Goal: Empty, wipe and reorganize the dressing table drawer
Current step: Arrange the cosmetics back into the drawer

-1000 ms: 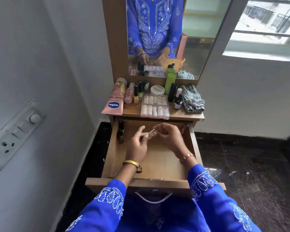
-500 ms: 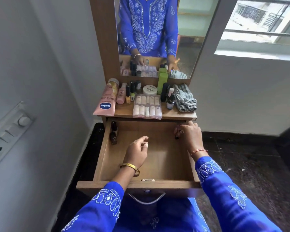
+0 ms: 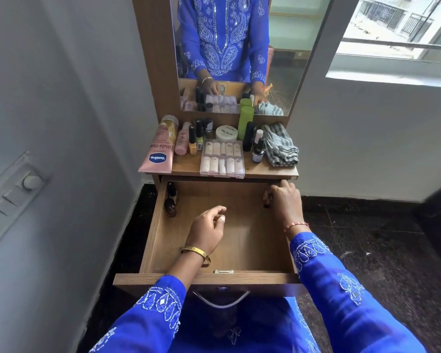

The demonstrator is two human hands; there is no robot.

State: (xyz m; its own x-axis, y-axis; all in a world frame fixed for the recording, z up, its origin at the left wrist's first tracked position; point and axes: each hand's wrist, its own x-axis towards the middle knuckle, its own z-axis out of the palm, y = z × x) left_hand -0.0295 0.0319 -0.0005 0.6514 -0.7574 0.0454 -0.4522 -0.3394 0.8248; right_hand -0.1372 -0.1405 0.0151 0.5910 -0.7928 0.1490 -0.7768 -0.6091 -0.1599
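Wooden dressing table, mirror behind, drawer (image 3: 239,240) pulled out, nearly bare. I log: right hand (image 3: 284,202) at back right corner, fingers closed on one small dark item, probably a bottle. Left hand (image 3: 206,229) loosely curled mid-drawer, pinching something tiny and pale. Two dark bottles (image 3: 171,202) remain, back left. Step: emptying. Next: lift these onto the top, beside one folded cloth (image 3: 279,146), one nail-tip case (image 3: 222,159).

Plenty to read on that tabletop! The big pink tube (image 3: 159,146) showed "Vaseline" in white on a blue badge, with "Gluta-Hya" running along its side above it. The round white jar (image 3: 226,132) carried "NAIL POLISH" on its lid, with a smaller line above it too tiny to make out. Everything else stayed too blurred to read.
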